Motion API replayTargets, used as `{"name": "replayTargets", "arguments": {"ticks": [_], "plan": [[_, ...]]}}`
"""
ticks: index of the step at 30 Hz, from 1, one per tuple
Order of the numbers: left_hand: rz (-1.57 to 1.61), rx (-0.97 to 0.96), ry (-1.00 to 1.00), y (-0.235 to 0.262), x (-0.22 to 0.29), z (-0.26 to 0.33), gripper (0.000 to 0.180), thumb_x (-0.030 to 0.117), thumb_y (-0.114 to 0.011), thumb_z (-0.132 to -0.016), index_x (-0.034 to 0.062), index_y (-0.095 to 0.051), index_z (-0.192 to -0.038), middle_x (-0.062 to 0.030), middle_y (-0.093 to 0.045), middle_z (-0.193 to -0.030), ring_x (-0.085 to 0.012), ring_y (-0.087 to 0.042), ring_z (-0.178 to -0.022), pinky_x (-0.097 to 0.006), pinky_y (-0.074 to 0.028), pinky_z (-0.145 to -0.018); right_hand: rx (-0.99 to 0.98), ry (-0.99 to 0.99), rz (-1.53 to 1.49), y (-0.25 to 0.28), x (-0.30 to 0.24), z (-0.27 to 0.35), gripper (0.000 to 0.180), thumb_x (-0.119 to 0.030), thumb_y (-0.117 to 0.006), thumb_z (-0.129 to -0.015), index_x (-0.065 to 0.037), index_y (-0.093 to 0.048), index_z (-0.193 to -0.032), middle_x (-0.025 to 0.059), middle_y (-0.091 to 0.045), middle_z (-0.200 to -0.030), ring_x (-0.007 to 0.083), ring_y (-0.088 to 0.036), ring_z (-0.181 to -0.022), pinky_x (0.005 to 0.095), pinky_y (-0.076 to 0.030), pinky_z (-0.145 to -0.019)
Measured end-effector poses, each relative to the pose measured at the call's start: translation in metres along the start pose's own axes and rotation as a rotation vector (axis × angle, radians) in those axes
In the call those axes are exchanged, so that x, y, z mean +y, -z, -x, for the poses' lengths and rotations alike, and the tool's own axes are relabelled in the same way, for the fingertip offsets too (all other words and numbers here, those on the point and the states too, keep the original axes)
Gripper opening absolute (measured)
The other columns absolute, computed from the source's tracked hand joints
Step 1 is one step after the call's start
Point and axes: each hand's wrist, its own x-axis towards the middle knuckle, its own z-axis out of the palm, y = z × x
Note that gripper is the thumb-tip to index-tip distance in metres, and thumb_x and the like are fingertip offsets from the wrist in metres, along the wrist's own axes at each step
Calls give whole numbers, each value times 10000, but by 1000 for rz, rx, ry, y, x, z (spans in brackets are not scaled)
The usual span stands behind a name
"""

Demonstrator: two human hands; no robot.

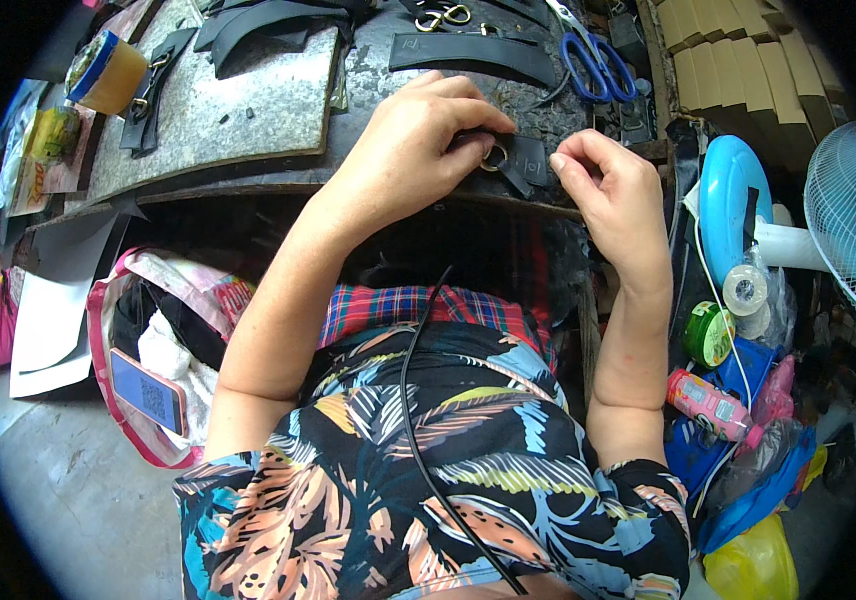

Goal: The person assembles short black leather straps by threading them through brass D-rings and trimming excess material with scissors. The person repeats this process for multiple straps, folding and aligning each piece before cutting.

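To the right of the grey slab (288, 85), I am watching the wearer's left hand (428, 140) through the head camera from my distant seat. It is grasping a short black strap (531, 155) between bent fingers and thumb, close to a brass ring (493, 167). So the strap is sitting right of the slab, near the front edge of the bench, its pale-marked end pointing away from the slab.

Farther right of the slab, the right hand (613, 185) is curling loosely, thumb and forefinger drawing close beside that marked end; I cannot tell whether they are touching it or pinching anything.

Also right of the slab, but farther from the wearer than the hands, another black strap (478, 60) is lying flat, with blue-handled scissors (598, 70) resting just past it. Curved black pieces (268, 35) are overlapping the slab's far edge, and a buckled strap (153, 100) is lying along its left side. Left of the slab, a yellowish tub (108, 75) is tilting. Well to the slab's right, a fan (848, 215) is standing beyond the bench.
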Motion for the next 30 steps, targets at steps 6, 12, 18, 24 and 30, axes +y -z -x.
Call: {"name": "replayTargets", "arguments": {"ticks": [6, 12, 18, 24, 30], "plan": [[-2, -27, -16, 7, 4, 2, 274, 19, -696, -825, 39, -713, -1097, -122, -664, -1035, -305, -626, -1003, -382, -489, -913, 60, 213, 5, -5, -6, 15, 190, -228, -776, -821, -66, -683, -854, 62, -655, -811, 230, -630, -694, 331, -488, -624], [-52, -31, -42, 6, 7, 1, 286, 70, -729, -822, 51, -714, -1108, -122, -643, -1070, -308, -598, -1018, -394, -486, -909, 67, 200, -23, -12, -1, 5, 187, -142, -802, -759, -80, -688, -894, 33, -645, -812, 199, -631, -696, 315, -497, -628], [-103, -66, -52, -5, 12, -6, 184, 123, -741, -828, 35, -726, -989, -96, -654, -949, -291, -597, -947, -385, -487, -839, 60, 193, -327, -14, 1, -2, 201, -44, -791, -772, -32, -691, -947, 40, -644, -818, 129, -623, -717, 258, -491, -644], [129, 4, 93, -8, 8, -7, 157, 131, -737, -866, 15, -710, -968, -89, -617, -855, -246, -581, -855, -345, -471, -755, 53, 56, -569, -15, 8, -4, 149, -48, -766, -847, -1, -703, -974, 14, -667, -863, 74, -604, -765, 226, -487, -694], [-14, 171, 10, -8, 17, -10, 155, 126, -770, -831, 45, -720, -953, -87, -626, -868, -245, -579, -860, -343, -470, -748, -39, 22, -759, -12, 11, -5, 94, -36, -741, -879, -5, -694, -955, -6, -669, -867, 49, -596, -793, 206, -483, -743]]}}
